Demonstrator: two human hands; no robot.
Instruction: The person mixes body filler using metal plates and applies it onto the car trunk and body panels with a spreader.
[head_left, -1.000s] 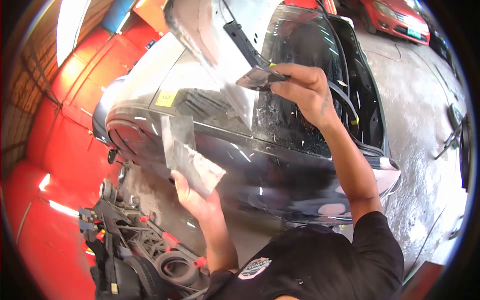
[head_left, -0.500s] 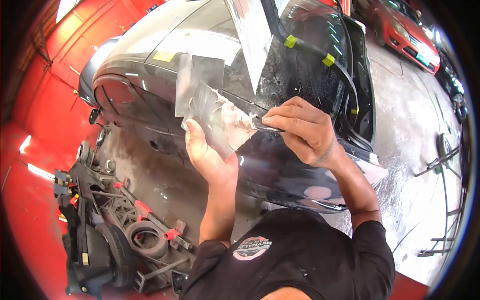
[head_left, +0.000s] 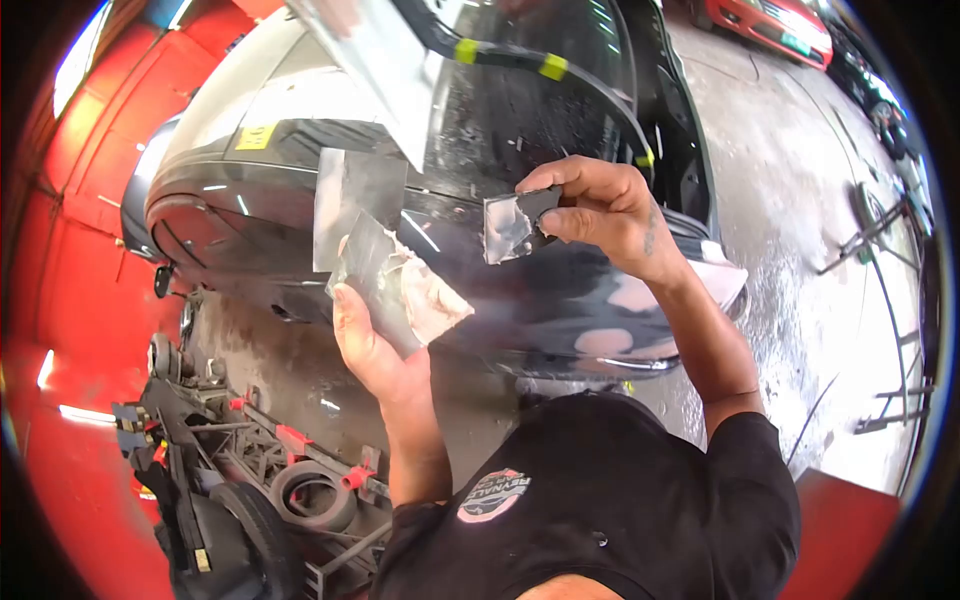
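Observation:
My left hand point(head_left: 380, 345) is closed on a flat grey putty board point(head_left: 370, 265), its thumb on the near edge. Pale pinkish putty point(head_left: 432, 298) is heaped along the right side of the board. Another grey sheet point(head_left: 372, 180) shows behind its upper end; whether they are joined I cannot tell. Pinched between the thumb and fingers of my right hand point(head_left: 605, 210) is a thin dark putty spreader point(head_left: 505, 228), held upright with whitish smears on its face. The spreader is apart from the board. Both hands are above the side of a dark car point(head_left: 540, 315).
Pale patches point(head_left: 605, 343) mark the car's panel. Yellow tape point(head_left: 256, 135) and a taped black trim strip point(head_left: 510, 55) are on the car. At lower left lie a tyre point(head_left: 313, 496) and metal frames. A red car point(head_left: 775, 30) stands at the far right.
My right hand has lifted the spreader off the putty and turned it upright, so its face shows. The left hand and board have shifted left and down in view, as the camera view moved.

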